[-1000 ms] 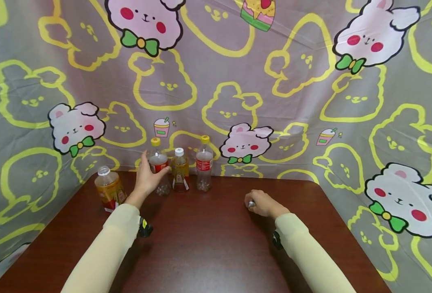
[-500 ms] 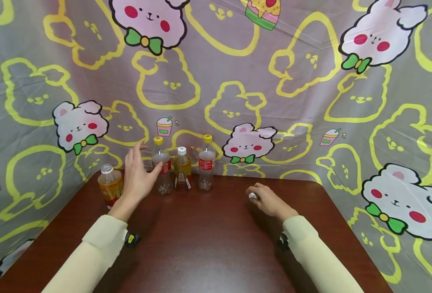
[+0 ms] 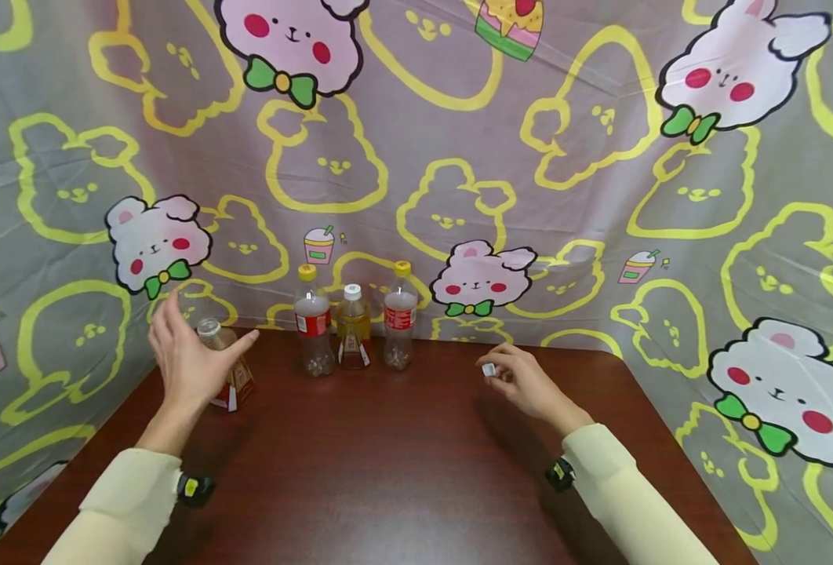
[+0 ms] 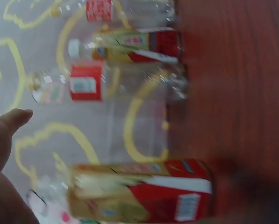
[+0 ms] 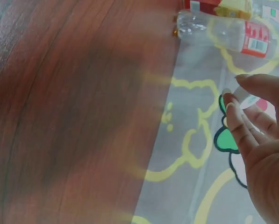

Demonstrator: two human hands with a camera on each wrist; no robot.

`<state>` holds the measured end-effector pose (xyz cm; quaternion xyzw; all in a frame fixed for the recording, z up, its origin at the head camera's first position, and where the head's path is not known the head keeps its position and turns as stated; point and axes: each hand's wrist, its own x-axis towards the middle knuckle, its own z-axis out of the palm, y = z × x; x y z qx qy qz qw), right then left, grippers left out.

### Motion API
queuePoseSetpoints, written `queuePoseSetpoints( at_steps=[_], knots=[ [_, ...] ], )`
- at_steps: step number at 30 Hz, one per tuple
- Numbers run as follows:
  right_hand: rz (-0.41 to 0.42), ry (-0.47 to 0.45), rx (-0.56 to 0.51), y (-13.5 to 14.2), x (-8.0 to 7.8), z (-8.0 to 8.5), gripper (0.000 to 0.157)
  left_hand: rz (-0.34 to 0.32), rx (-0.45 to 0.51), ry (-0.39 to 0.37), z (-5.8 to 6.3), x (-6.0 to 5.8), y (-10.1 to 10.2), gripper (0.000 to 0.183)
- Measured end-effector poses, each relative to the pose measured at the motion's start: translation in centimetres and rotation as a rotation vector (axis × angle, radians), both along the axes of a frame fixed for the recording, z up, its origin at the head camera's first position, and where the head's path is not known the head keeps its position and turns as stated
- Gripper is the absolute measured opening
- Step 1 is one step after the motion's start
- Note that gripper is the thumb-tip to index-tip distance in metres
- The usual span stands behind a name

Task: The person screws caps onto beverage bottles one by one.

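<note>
My left hand (image 3: 194,362), thumb and fingers spread wide, is beside a bottle with a gold-and-red label (image 3: 241,383) at the table's left. It hides part of that bottle in the head view. The bottle stands upright, and its neck looks clear and capless. In the left wrist view, a gap shows between the thumb (image 4: 18,119) and this labelled bottle (image 4: 139,193). Over on the right, my right hand (image 3: 529,386) pinches a small white bottle cap (image 3: 489,369) above the table; the right wrist view shows the cap (image 5: 244,99) between thumb and fingertips.
Along the back edge stand a yellow-capped bottle with a red label (image 3: 314,326), a white-capped bottle with a gold label (image 3: 354,329) and another yellow-capped bottle (image 3: 399,318). A patterned cloth (image 3: 452,125) hangs behind the brown table (image 3: 388,455).
My left hand has left the left yellow-capped bottle and moved left to the gold-and-red-labelled one. My right hand has lifted slightly, keeping the white cap.
</note>
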<state>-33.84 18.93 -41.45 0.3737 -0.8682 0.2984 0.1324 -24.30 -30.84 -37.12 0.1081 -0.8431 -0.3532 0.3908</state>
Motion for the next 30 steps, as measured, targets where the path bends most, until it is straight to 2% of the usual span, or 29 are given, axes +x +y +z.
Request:
queuePoseSetpoints(
  at_steps=[6, 10, 13, 17, 23, 26, 30],
  knots=[
    [-0.001, -0.005, -0.021, -0.5, 0.9, 1.1, 0.035, -0.016, 0.181, -0.263, -2.3, -0.4, -2.3, 0.129],
    [0.013, -0.007, -0.026, -1.2, 1.5, 1.5, 0.037, -0.033, 0.218, -0.347, -3.6, -0.7, -2.9, 0.125],
    [0.010, -0.014, -0.035, -1.6, 1.8, 1.5, 0.040, -0.044, 0.219, -0.348, -4.3, -1.0, -3.1, 0.118],
    [0.018, -0.022, -0.067, -1.8, 2.1, 1.3, 0.036, -0.064, 0.223, -0.346, -5.0, -1.3, -3.1, 0.105],
    [0.058, -0.030, -0.117, -2.0, 2.4, 1.1, 0.028, -0.066, 0.187, -0.350, -4.9, -1.3, -2.5, 0.086],
    [0.062, -0.030, -0.126, -2.1, 2.6, 1.1, 0.029, -0.076, 0.134, -0.309, -4.4, -1.0, -1.9, 0.083],
    [0.062, -0.022, -0.137, -2.3, 2.8, 1.2, 0.029, -0.135, 0.021, -0.189, -3.7, -0.9, -0.9, 0.082]
  ],
)
